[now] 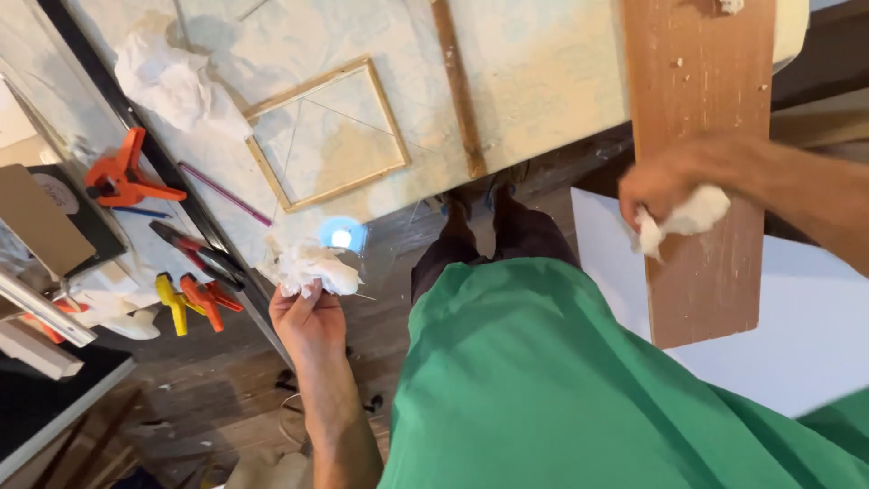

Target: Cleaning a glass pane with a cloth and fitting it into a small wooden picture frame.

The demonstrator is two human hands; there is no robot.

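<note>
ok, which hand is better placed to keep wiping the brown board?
Right, probably. The right hand presses a white wad on the brown board. The left hand holds crumpled paper near the table edge, away from the board.

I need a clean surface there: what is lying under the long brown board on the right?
The brown board rests across a white sheet at its near end and the pale table at its far end. The right hand presses a white rag on top. Anything directly beneath is hidden.

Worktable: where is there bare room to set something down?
Free: the pale tabletop between the thin wood strip and the brown board; also the white sheet beside that board. Crowded: the left edge, with orange clamp, pliers and crumpled paper.
</note>
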